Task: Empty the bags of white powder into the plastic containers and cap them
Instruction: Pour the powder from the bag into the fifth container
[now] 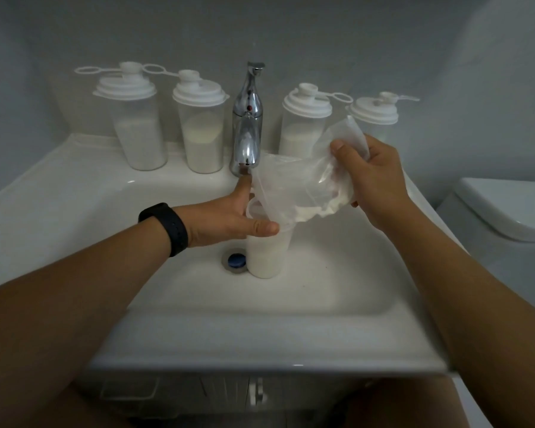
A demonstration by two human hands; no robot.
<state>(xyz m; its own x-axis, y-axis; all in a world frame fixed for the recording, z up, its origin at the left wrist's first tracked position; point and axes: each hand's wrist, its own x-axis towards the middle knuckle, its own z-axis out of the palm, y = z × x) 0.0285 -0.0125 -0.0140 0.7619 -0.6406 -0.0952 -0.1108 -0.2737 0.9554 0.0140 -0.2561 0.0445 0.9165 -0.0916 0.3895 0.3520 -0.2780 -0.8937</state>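
Your left hand point(229, 216) wraps thumb + fingers round the open container point(267, 248) in the basin by the drain, steadying it. Right hand point(372, 183), at 2 o'clock, pinches the bag point(294, 183) raised so powder slides to its mouth at the rim

A single wide-angle view comes from the person's head, looking forward and steeply down over both forearms into a white sink point(198, 307) that fills most of the picture. It sits close: the arms enter from the bottom corners and the basin's front rim lies just below them. The view faces the back wall, where the tap point(248, 125) stands near centre. Straight edges bow outward, and the bottom strip is blurred, perhaps cabinet fronts.
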